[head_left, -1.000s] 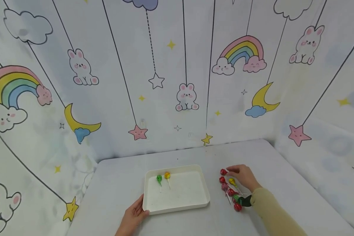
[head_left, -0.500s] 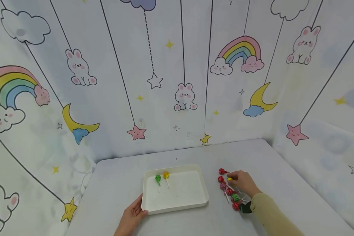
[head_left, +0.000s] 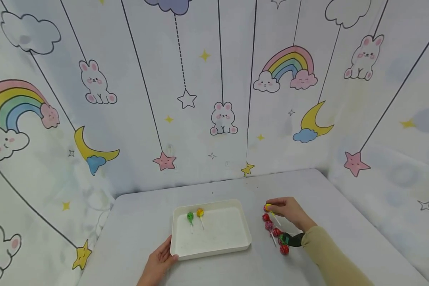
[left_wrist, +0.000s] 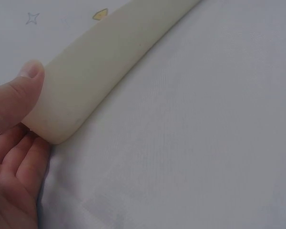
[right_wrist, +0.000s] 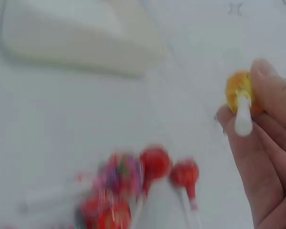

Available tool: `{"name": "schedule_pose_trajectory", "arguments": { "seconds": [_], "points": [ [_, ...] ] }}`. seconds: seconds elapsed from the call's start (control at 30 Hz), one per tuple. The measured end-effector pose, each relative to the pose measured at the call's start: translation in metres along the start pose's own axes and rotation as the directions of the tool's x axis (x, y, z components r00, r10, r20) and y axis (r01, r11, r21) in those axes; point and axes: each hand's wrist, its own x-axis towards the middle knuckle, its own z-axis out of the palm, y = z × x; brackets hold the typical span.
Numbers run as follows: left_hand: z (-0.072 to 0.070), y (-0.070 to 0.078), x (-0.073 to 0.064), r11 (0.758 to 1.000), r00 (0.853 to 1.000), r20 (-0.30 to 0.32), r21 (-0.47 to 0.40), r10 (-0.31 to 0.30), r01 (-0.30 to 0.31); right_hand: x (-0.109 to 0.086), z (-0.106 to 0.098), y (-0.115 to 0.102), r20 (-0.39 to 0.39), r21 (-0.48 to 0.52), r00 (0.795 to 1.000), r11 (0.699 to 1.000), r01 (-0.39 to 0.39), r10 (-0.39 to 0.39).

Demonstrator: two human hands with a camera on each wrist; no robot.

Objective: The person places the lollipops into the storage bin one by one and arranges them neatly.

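Note:
Between thumb and fingers, my right hand (head_left: pixel 292 213) pinches a yellow lollipop (right_wrist: pixel 239 86) by its wrapped head, raised off the table; in the right wrist view its white stick points toward the camera. Just below and beside that hand lie several lollipops, including a red lollipop (head_left: pixel 284 250) and a green lollipop (head_left: pixel 281 239). My left hand (head_left: pixel 156 263) grips the near left corner of a white tray (head_left: pixel 221 232), thumb on the rim (left_wrist: pixel 32 71) and fingers against the outside. Inside the tray rest a green lollipop (head_left: pixel 190 217) and a yellow-orange lollipop (head_left: pixel 200 213).
A white cloth-covered table (head_left: pixel 146 214) bears everything. Behind it rises a wall (head_left: pixel 200 171) printed with rabbits, stars and rainbows. A dark band (head_left: pixel 294 240) sits at my right wrist, close over the lollipop pile.
My right hand has taken hold of the yellow lollipop from the pile and lifted it, moving away from me and slightly left. The left hand stays on the tray.

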Motion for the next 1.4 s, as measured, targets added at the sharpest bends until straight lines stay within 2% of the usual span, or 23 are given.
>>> {"name": "schedule_pose_trajectory", "arguments": {
  "seconds": [0.1,0.37,0.53,0.67,0.83,0.97,1.07,1.2,1.4],
  "points": [
    [-0.001,0.0,0.0,1.0,1.0,0.006,-0.003,0.008,-0.008,0.007,0.011,-0.017,0.077,0.087,0.997,0.996,0.007,-0.014],
    [-0.003,-0.003,0.0,0.999,0.999,0.019,-0.023,0.032,-0.031,0.032,0.067,-0.048,0.186,0.151,0.981,0.988,0.025,-0.054],
    [-0.003,-0.005,0.0,0.998,0.997,0.038,-0.014,0.066,-0.065,0.049,0.107,-0.056,0.221,0.155,0.974,0.988,0.006,-0.041],
    [-0.004,-0.004,0.0,0.997,0.996,0.059,-0.026,0.072,-0.071,0.059,0.137,-0.064,0.217,0.133,0.976,0.991,-0.001,-0.028],
    [-0.006,-0.003,0.0,0.997,0.995,0.072,-0.033,0.075,-0.073,0.07,0.17,-0.068,0.18,0.114,0.984,0.993,-0.018,-0.003],
    [-0.007,-0.003,0.0,0.997,0.995,0.071,-0.035,0.076,-0.074,0.076,0.192,-0.067,0.105,0.049,0.994,0.999,-0.024,0.019],
    [-0.006,-0.004,0.002,0.996,0.993,0.079,-0.037,0.09,-0.087,0.08,0.204,-0.061,0.03,-0.061,1.0,0.998,-0.001,0.003],
    [-0.007,-0.005,0.002,0.995,0.992,0.095,-0.043,0.088,-0.085,0.083,0.216,-0.056,-0.065,-0.192,0.997,0.981,0.039,-0.052],
    [-0.007,0.002,-0.002,0.997,0.994,0.086,-0.039,0.066,-0.063,0.078,0.23,-0.066,-0.141,-0.292,0.984,0.955,0.059,-0.104]
  ]
}}
